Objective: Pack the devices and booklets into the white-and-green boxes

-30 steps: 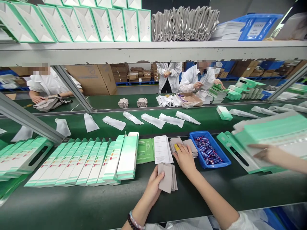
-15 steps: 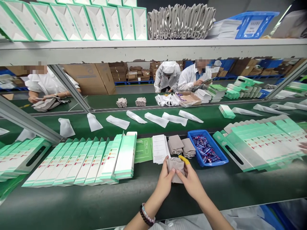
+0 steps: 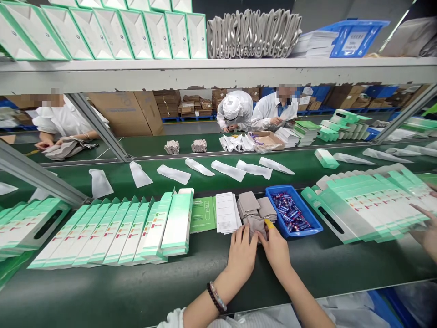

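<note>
A folded grey cloth pouch (image 3: 256, 225) is between my two hands, just in front of two stacks of similar pouches (image 3: 248, 202). My left hand (image 3: 241, 253) lies over its left side, palm down, with the fingertips on the cloth. My right hand (image 3: 276, 248) pinches its right edge, and a yellow cover (image 3: 269, 223) shows on one finger. White printed leaflets (image 3: 226, 214) and green booklets (image 3: 203, 215) lie to the left. A blue tray (image 3: 318, 228) of small batteries stands to the right.
Green-and-white boxes (image 3: 112, 234) lean in a row at the left, more (image 3: 372, 207) at the right, where another person's hand (image 3: 428, 234) reaches in. White sleeves (image 3: 174, 174) lie on the belt behind. A shelf (image 3: 191, 75) crosses above. Three people in white are beyond.
My hands and the pouch have moved slightly forward to the stacks, and my left hand has turned palm down. The other person's hand has come further in at the right. The sleeves have shifted right.
</note>
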`<state>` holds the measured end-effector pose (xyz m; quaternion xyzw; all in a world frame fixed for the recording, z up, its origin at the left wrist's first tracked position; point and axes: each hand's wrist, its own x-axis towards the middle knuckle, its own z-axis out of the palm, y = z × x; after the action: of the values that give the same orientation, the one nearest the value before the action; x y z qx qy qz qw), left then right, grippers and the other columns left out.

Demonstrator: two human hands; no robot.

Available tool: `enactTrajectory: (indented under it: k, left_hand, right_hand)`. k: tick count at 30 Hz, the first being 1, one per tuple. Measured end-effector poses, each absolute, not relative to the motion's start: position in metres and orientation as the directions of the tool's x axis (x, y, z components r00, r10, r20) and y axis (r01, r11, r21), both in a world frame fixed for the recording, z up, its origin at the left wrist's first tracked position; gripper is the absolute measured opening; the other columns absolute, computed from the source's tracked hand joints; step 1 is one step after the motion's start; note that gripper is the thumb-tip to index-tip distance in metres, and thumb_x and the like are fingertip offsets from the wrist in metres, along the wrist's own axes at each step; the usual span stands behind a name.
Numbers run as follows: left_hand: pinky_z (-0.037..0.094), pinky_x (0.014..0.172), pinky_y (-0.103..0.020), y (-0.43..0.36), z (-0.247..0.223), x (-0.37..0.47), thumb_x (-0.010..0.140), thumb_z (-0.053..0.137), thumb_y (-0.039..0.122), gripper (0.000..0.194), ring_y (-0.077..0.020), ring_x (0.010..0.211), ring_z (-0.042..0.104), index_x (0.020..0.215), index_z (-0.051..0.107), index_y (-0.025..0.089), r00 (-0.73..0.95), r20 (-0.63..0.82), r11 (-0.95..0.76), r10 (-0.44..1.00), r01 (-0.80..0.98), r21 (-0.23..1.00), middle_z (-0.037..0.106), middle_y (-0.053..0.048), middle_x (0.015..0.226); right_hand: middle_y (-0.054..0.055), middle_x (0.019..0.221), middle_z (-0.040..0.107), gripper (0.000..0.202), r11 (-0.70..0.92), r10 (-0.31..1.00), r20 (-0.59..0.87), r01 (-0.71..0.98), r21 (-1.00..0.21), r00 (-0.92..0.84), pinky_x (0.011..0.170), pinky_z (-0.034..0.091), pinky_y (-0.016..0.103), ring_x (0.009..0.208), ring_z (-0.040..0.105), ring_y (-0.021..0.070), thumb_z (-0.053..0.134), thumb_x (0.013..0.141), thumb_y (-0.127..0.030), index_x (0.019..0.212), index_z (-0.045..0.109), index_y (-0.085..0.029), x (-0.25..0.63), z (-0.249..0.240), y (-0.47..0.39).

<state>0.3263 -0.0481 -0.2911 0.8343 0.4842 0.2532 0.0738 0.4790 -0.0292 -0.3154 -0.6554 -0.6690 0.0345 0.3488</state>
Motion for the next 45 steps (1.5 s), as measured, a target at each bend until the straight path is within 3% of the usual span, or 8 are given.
enactTrajectory:
  k: [6,12,18,21,26,31,38,45]
  left_hand:
    - [0.042,0.099,-0.06,-0.028,-0.286,0.33,0.088,0.047,0.007,0.041,-0.0385,0.125,0.048,0.127,0.055,0.016,0.378,0.378,-0.508,0.845,0.789,0.347,0.055,-0.02,0.134]
    - [0.041,0.107,-0.052,-0.053,-0.273,0.305,0.086,0.053,0.017,0.049,-0.0347,0.128,0.046,0.136,0.049,0.018,0.377,0.375,-0.509,0.847,0.777,0.369,0.056,-0.014,0.134]
    - [0.037,0.109,-0.053,-0.036,-0.284,0.241,0.084,0.037,0.001,0.056,-0.0369,0.137,0.039,0.14,0.044,0.003,0.157,0.346,-0.284,0.925,0.89,0.357,0.05,-0.024,0.142]
    - [0.032,0.106,-0.063,-0.021,-0.293,0.223,0.083,0.031,-0.003,0.059,-0.0412,0.138,0.039,0.141,0.043,0.003,0.083,0.359,-0.207,0.93,0.923,0.324,0.049,-0.028,0.142]
    - [0.043,0.095,-0.049,-0.036,-0.293,0.21,0.089,0.038,0.002,0.045,-0.0307,0.111,0.062,0.126,0.06,0.017,0.243,0.414,-0.362,0.877,0.901,0.238,0.068,-0.017,0.12]
    - [0.042,0.076,-0.039,-0.071,-0.283,0.194,0.095,0.046,0.012,0.024,-0.0242,0.084,0.064,0.108,0.067,0.015,0.381,0.515,-0.51,0.768,0.85,0.131,0.071,-0.008,0.082]
    - [0.038,0.067,-0.033,-0.121,-0.264,0.186,0.093,0.051,0.008,0.02,-0.019,0.073,0.056,0.107,0.065,0.013,0.464,0.662,-0.656,0.589,0.752,0.057,0.065,-0.005,0.075]
    - [0.044,0.069,-0.033,-0.117,-0.255,0.202,0.09,0.056,0.007,0.015,-0.0188,0.077,0.055,0.1,0.064,0.015,0.456,0.67,-0.753,0.586,0.611,0.243,0.069,-0.007,0.082]
  right_hand:
    - [0.019,0.112,0.064,0.042,0.228,0.866,0.501,0.884,-0.407,0.007,0.065,0.057,0.043,0.087,0.069,0.0313,0.037,0.098,-0.042,0.125,0.055,-0.016,0.483,-0.3,-0.019]
    - [0.015,0.119,0.065,0.033,0.388,0.784,0.613,0.851,-0.354,-0.102,0.101,0.048,0.047,0.115,0.06,0.0283,0.04,0.098,-0.025,0.123,0.06,-0.019,0.466,-0.263,-0.027]
    - [0.014,0.141,0.055,0.041,0.612,0.695,0.471,0.791,0.009,-0.543,0.11,0.038,0.054,0.132,0.049,0.0303,0.044,0.092,-0.009,0.13,0.059,-0.013,0.398,-0.267,-0.012]
    - [0.023,0.127,0.064,0.036,0.622,0.681,0.46,0.782,0.047,-0.57,0.105,0.041,0.056,0.124,0.056,0.0341,0.046,0.087,-0.001,0.115,0.067,-0.005,0.379,-0.283,-0.005]
    - [0.016,0.099,0.075,0.032,0.664,0.623,0.486,0.743,0.084,-0.612,0.083,0.055,0.04,0.092,0.07,0.0271,0.047,0.084,0.006,0.094,0.073,-0.009,0.389,-0.292,-0.009]
    - [0.015,0.096,0.075,0.024,0.646,0.601,0.587,0.762,0.043,-0.542,0.072,0.055,0.035,0.082,0.07,0.0257,0.049,0.089,0.0,0.094,0.07,-0.01,0.409,-0.28,-0.007]
    - [0.012,0.095,0.074,0.017,0.672,0.598,0.678,0.728,-0.133,-0.428,0.075,0.055,0.028,0.083,0.071,0.0194,0.046,0.099,-0.017,0.106,0.06,-0.011,0.418,-0.235,-0.035]
    - [0.007,0.084,0.075,0.023,0.724,0.689,0.35,0.593,-0.352,-0.634,0.061,0.06,0.033,0.07,0.072,0.0223,0.047,0.098,-0.029,0.108,0.062,-0.015,0.399,-0.237,-0.106]
